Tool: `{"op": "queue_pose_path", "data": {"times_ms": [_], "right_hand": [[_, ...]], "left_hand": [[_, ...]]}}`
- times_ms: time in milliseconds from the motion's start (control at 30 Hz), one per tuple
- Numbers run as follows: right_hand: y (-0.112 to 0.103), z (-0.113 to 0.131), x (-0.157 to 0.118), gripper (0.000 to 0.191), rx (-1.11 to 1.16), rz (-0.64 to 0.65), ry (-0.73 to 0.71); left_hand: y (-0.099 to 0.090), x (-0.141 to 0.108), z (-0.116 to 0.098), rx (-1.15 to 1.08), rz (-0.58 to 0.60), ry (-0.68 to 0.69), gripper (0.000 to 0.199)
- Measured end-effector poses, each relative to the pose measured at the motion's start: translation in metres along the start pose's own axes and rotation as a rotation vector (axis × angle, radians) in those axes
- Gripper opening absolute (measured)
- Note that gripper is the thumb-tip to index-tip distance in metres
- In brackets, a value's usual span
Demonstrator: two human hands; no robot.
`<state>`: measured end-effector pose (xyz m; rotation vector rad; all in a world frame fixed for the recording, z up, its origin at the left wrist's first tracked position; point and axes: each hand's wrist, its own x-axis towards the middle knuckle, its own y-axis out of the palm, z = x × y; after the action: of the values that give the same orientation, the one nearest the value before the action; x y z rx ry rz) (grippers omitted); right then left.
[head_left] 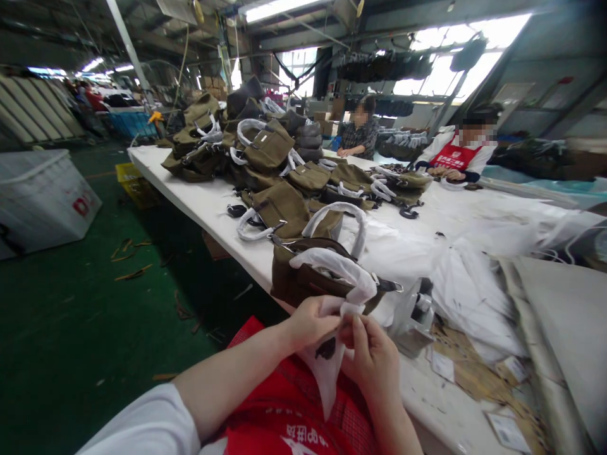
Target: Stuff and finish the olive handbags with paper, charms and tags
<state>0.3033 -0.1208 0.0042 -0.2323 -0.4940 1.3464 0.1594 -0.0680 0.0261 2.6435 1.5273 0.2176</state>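
Note:
An olive handbag (294,281) stands at the table's near edge, its zipped top gaping and both handles wrapped in white tissue paper. My left hand (313,325) is closed on the tissue paper (325,379) around the lower end of the near handle (339,262). Just right of it, my right hand (370,347) pinches the same tissue with thumb and forefinger. A loose tail of the paper hangs down over my red apron (279,404). Some dark thing shows behind that tail; I cannot tell what it is.
Many olive bags (265,148) with wrapped handles are heaped along the white table (208,215). Sheets of white tissue (469,284) and a clear plastic container (412,328) lie to the right. Two people (458,155) sit across the table. A white bin (42,196) stands left.

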Motion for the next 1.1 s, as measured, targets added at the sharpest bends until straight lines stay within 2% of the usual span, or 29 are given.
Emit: {"op": "queue_pose_path", "data": {"times_ms": [67, 133, 200, 267, 300, 400, 467, 533, 667, 767, 900, 1000, 1100], "right_hand": [[-0.003, 0.000, -0.001, 0.041, 0.023, 0.023, -0.005], [-0.007, -0.001, 0.000, 0.041, 0.062, 0.027, -0.008], [-0.012, -0.003, 0.002, 0.038, 0.068, -0.096, 0.014], [-0.018, -0.004, 0.005, 0.037, -0.026, -0.217, 0.028], [-0.020, -0.003, 0.008, 0.037, -0.103, -0.215, 0.017], [-0.019, 0.003, 0.016, 0.042, -0.296, -0.044, -0.047], [-0.013, 0.007, 0.020, 0.045, -0.333, -0.025, -0.048], [-0.006, 0.008, 0.022, 0.043, -0.337, -0.078, -0.031], [0.000, 0.005, 0.022, 0.043, -0.323, -0.117, -0.009], [0.001, 0.004, 0.021, 0.044, -0.348, -0.122, -0.003], [0.006, 0.007, 0.021, 0.041, -0.420, -0.140, 0.021], [0.009, 0.011, 0.022, 0.040, -0.428, -0.150, 0.037], [0.008, 0.009, 0.023, 0.039, -0.317, -0.121, 0.059]], "left_hand": [[-0.002, -0.001, 0.004, 0.023, 0.006, -0.006, 0.025], [-0.004, 0.000, 0.010, 0.027, -0.044, -0.045, 0.026], [-0.005, 0.002, 0.015, 0.022, -0.122, -0.078, 0.026], [-0.007, 0.003, 0.016, 0.040, -0.124, -0.074, 0.026], [-0.007, 0.004, 0.014, 0.042, -0.086, -0.064, 0.026], [-0.009, 0.005, 0.005, -0.003, 0.071, -0.045, 0.029], [-0.011, 0.005, -0.001, -0.001, 0.097, -0.027, 0.029], [-0.015, 0.005, -0.005, 0.120, 0.063, -0.019, 0.026], [-0.025, 0.001, -0.005, 0.522, -0.111, -0.070, 0.030], [-0.027, -0.003, -0.005, 0.708, -0.209, 0.031, 0.036], [-0.014, -0.010, -0.013, 0.995, -0.338, 0.155, 0.031], [-0.001, -0.012, -0.021, 1.189, -0.343, 0.179, 0.032], [0.010, -0.014, -0.022, 1.341, -0.289, 0.225, 0.026]]}}
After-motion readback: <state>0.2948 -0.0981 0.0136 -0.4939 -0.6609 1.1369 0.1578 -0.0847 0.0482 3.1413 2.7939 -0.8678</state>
